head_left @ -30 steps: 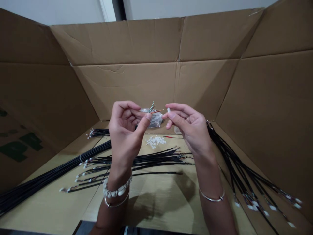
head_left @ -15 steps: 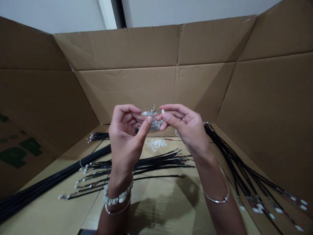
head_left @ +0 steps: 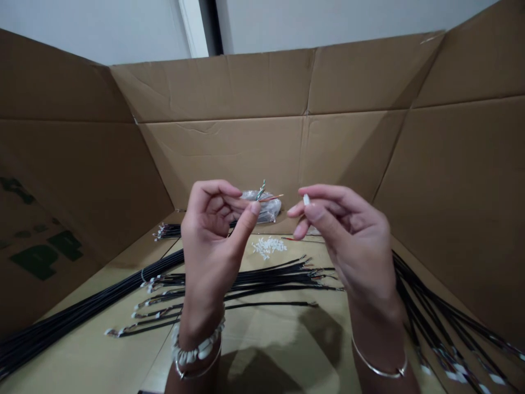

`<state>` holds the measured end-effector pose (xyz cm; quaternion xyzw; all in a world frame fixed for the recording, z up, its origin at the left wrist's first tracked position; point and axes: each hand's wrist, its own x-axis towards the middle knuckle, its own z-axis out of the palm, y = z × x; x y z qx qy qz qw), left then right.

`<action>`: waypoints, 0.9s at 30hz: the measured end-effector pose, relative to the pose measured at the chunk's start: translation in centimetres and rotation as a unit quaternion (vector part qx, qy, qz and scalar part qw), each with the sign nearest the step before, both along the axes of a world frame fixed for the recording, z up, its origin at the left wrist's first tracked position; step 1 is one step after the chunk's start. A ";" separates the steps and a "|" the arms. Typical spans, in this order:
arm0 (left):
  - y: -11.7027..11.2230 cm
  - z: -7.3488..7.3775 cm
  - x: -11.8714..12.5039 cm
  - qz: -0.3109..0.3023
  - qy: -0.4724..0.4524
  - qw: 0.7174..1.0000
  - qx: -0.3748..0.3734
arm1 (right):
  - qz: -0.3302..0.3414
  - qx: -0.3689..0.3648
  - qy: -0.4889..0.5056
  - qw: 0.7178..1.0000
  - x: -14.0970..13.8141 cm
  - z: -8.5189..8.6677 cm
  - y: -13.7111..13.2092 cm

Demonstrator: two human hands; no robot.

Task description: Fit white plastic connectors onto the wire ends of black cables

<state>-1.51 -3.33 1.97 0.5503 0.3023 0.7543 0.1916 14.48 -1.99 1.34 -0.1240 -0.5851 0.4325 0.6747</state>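
Observation:
My left hand (head_left: 215, 241) pinches a cable whose stripped end shows thin coloured wires (head_left: 264, 197); a green-and-white twisted pair points up and orange-red strands point right. The rest of this cable is hidden by the hand. Between thumb and index finger, my right hand (head_left: 348, 235) holds a small white connector housing (head_left: 306, 200), apart from the wires. On the table below lies a pile of similar small white housings (head_left: 268, 247). Several black cables (head_left: 266, 279) with white plugs at their left ends lie under and beyond my hands.
A thick bundle of long black cables (head_left: 94, 298) lies at the left, and more plugged black cables (head_left: 435, 312) fan out at the right. A clear plastic bag (head_left: 270, 210) rests at the back. Cardboard walls (head_left: 229, 153) enclose the table on three sides.
My right hand has moved right with the white connector housing, away from the wires. My left hand stays nearly in place, and the wire ends now show more openly. The view has shifted slightly.

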 end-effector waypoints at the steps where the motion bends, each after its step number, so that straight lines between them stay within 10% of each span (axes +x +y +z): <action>1: -0.1 0.0 0.0 0.001 -0.001 1.000 -0.002 | -0.005 0.000 -0.002 1.000 -0.2 0.1 -0.5; 27: -0.9 -0.8 0.4 0.011 0.082 0.996 0.022 | -0.020 -0.014 -0.026 0.999 -0.6 -0.3 -0.7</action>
